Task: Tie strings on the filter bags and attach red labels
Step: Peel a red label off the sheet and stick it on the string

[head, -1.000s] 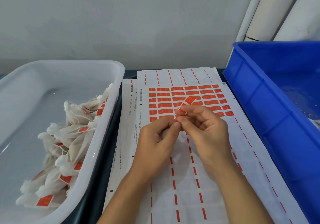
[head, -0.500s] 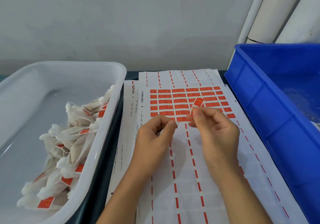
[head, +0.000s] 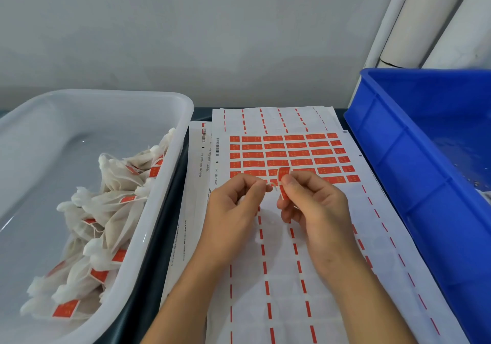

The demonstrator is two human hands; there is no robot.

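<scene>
Change: since half a second before, the red label had turned from tilted up and to the right to nearly upright, and both hands sat a little closer together.
Right fingers (head: 288, 184): thumb and forefinger pinched the red label (head: 283, 183), which curved upward above them.
Left fingers (head: 261, 184): curled, tips pinched together just beside the label; a thin string seemed to run between the hands, too fine to be sure of.
Right hand (head: 316, 205): hovered over the label sheet.
Left hand (head: 233, 208): over the same sheet, something white barely showing in its palm.
Label sheet (head: 292, 155): lay on the bench between the two bins, rows of red labels at its far end.
White tub (head: 170, 184): on the left, holding filter bags (head: 111, 211) with labels already on.
Blue crate (head: 414, 184): on the right.
</scene>
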